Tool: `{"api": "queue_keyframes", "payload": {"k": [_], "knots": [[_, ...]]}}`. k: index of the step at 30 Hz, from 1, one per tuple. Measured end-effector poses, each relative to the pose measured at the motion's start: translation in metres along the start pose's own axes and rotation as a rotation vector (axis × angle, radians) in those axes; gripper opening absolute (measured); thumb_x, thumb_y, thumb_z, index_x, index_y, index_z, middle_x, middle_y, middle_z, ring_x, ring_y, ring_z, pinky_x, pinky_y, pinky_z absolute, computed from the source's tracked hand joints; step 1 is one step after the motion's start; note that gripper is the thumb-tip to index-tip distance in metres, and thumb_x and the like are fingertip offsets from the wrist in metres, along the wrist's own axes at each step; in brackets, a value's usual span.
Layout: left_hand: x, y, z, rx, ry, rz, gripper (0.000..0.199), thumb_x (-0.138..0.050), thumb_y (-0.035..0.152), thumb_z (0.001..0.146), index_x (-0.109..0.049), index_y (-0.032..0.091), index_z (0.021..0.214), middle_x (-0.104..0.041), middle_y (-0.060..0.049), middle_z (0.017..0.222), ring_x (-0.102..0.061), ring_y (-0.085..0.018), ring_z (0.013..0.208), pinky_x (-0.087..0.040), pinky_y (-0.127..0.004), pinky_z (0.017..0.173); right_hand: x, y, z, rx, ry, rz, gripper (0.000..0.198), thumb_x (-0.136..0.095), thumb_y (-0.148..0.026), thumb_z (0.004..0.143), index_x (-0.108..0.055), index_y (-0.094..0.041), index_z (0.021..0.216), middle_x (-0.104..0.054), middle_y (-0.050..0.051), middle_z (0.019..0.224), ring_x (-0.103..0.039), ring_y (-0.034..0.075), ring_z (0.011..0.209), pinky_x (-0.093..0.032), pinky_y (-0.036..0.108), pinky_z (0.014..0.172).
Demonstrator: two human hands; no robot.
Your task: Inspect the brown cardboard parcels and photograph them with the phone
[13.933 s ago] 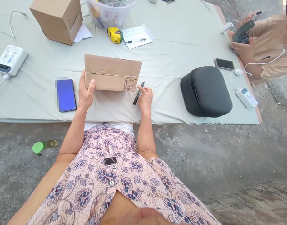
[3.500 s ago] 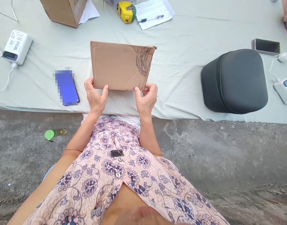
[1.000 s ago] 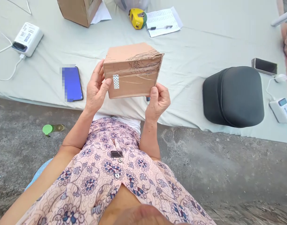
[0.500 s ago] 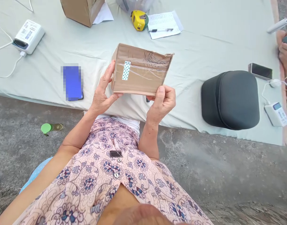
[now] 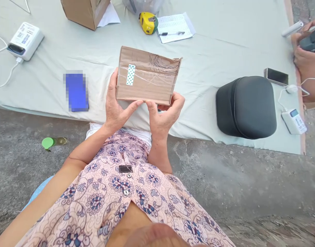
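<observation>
A brown cardboard box is held up before me over the near edge of the cloth-covered table, one broad face turned towards me. Clear tape crosses that face, and a small white strip with green marks is stuck on its left part. My left hand grips the box's left side, thumb along the lower edge. At the lower right corner my right hand holds it, with its thumb on the bottom edge and the other fingers partly hidden behind. A small dark thing below the box is mostly hidden.
On the table lie a yellow tape measure, paper with a pen, a blurred-out phone and a white device. A black case stands right. Another person's hands hold a dark object at far right.
My right thumb has slid left along the box's lower edge, close to my left thumb. The box faces me more squarely. The whole view has shifted slightly, showing more of the other person's hands.
</observation>
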State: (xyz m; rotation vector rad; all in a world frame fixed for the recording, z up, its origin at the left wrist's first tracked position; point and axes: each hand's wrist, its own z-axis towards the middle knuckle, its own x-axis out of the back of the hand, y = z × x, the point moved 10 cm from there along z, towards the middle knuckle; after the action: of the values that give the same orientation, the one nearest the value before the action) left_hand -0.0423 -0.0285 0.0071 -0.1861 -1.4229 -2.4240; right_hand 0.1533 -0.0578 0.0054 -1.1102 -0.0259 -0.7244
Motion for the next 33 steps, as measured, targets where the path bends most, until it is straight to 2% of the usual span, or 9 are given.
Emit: {"api": "queue_keyframes", "payload": {"k": [4, 7, 12, 16, 19, 25, 29, 33], "knots": [[0.008, -0.002, 0.007, 0.007, -0.025, -0.038, 0.086, -0.061, 0.070, 0.087, -0.019, 0.041, 0.156, -0.032, -0.004, 0.168, -0.032, -0.029, 0.157, -0.033, -0.049, 0.131, 0.002, 0.003, 0.004, 0.048, 0.016, 0.063, 0.048, -0.048, -0.060, 0.099, -0.056, -0.026, 0.132, -0.055, 0.009, 0.117, -0.061, 0.025, 0.116, -0.060, 0.041, 0.090], [0.017, -0.010, 0.012, 0.017, -0.006, -0.038, 0.085, -0.054, 0.076, 0.087, -0.021, 0.039, 0.156, -0.035, -0.004, 0.167, -0.034, -0.030, 0.156, -0.037, -0.046, 0.129, 0.002, 0.010, 0.006, 0.076, 0.036, 0.084, 0.047, -0.041, -0.059, 0.101, -0.060, -0.029, 0.133, -0.058, 0.007, 0.116, -0.063, 0.024, 0.114, -0.058, 0.043, 0.094], [0.016, -0.037, 0.016, 0.053, -0.030, -0.075, 0.070, -0.041, 0.080, 0.090, -0.038, 0.042, 0.149, -0.053, -0.003, 0.154, -0.044, -0.034, 0.150, -0.048, -0.050, 0.118, -0.011, 0.046, 0.013, 0.053, 0.021, 0.114, 0.052, -0.034, -0.060, 0.102, -0.059, -0.033, 0.138, -0.059, 0.006, 0.112, -0.063, 0.024, 0.116, -0.057, 0.046, 0.097], [0.009, -0.058, 0.015, 0.059, -0.068, -0.072, 0.071, -0.045, 0.083, 0.085, -0.045, 0.042, 0.143, -0.054, -0.004, 0.153, -0.049, -0.033, 0.146, -0.054, -0.050, 0.112, -0.022, 0.080, 0.015, 0.020, -0.001, 0.209, 0.050, -0.041, -0.061, 0.100, -0.063, -0.028, 0.131, -0.060, 0.004, 0.099, -0.065, 0.021, 0.102, -0.059, 0.044, 0.093], [0.006, -0.074, 0.013, 0.069, -0.102, -0.053, 0.071, -0.048, 0.086, 0.082, -0.050, 0.041, 0.136, -0.057, -0.005, 0.150, -0.052, -0.032, 0.144, -0.059, -0.048, 0.106, -0.024, 0.091, 0.012, 0.012, -0.011, 0.208, 0.041, -0.051, -0.058, 0.097, -0.067, -0.026, 0.118, -0.062, 0.003, 0.094, -0.066, 0.018, 0.092, -0.059, 0.039, 0.087], [0.008, -0.092, 0.005, 0.085, -0.155, -0.036, 0.065, -0.055, 0.084, 0.080, -0.054, 0.039, 0.127, -0.064, -0.004, 0.140, -0.060, -0.028, 0.136, -0.060, -0.047, 0.104, -0.028, 0.103, -0.004, -0.106, -0.108, 0.142, 0.028, -0.059, -0.050, 0.092, -0.066, -0.023, 0.095, -0.070, 0.000, 0.089, -0.067, 0.014, 0.081, -0.056, 0.030, 0.079], [0.009, -0.096, -0.001, 0.105, -0.164, -0.038, 0.064, -0.062, 0.078, 0.080, -0.057, 0.032, 0.125, -0.066, -0.007, 0.136, -0.063, -0.027, 0.130, -0.063, -0.041, 0.097, -0.037, 0.116, -0.013, -0.220, -0.201, -0.048, 0.018, -0.059, -0.039, 0.088, -0.062, -0.022, 0.083, -0.069, -0.003, 0.075, -0.060, 0.012, 0.061, -0.052, 0.030, 0.070], [0.004, -0.109, -0.007, 0.148, -0.193, 0.025, 0.056, -0.069, 0.066, 0.082, -0.059, 0.028, 0.122, -0.070, -0.008, 0.125, -0.068, -0.025, 0.117, -0.064, -0.037, 0.087, -0.042, 0.120, -0.016, -0.240, -0.225, -0.191, 0.011, -0.059, -0.032, 0.084, -0.057, -0.024, 0.077, -0.067, -0.003, 0.073, -0.055, 0.013, 0.058, -0.048, 0.031, 0.070]]}}
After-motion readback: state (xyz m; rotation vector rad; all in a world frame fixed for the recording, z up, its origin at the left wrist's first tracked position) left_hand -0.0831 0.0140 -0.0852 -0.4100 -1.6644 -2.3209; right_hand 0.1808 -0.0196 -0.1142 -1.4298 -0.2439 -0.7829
